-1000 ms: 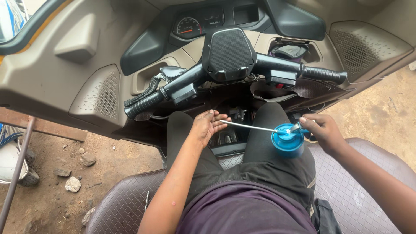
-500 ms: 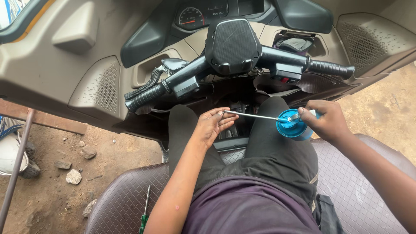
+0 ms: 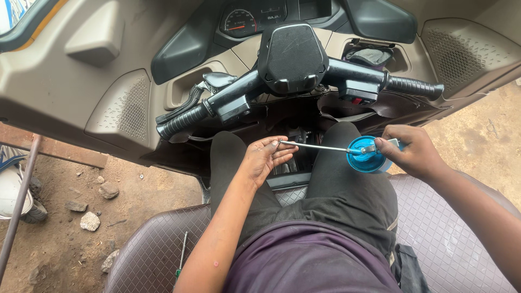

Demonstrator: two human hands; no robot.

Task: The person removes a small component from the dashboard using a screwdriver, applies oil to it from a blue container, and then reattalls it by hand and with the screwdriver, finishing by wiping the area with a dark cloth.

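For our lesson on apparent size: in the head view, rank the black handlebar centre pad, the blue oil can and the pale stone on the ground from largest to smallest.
1. Handlebar centre pad
2. Blue oil can
3. Pale stone

The stone lies farther from the camera, so its true size is unsure.

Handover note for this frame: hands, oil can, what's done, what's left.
Right hand: grips the blue oil can over the right knee, thumb by its lever.
Left hand: palm up, fingertips at the tip of the can's thin metal spout, which lies level between the knees.
Around: handlebar just ahead; green-handled screwdriver lies on the brown quilted seat at left.
Done: can is in hand with the spout steadied.
Left: no oil is visible on the left hand.
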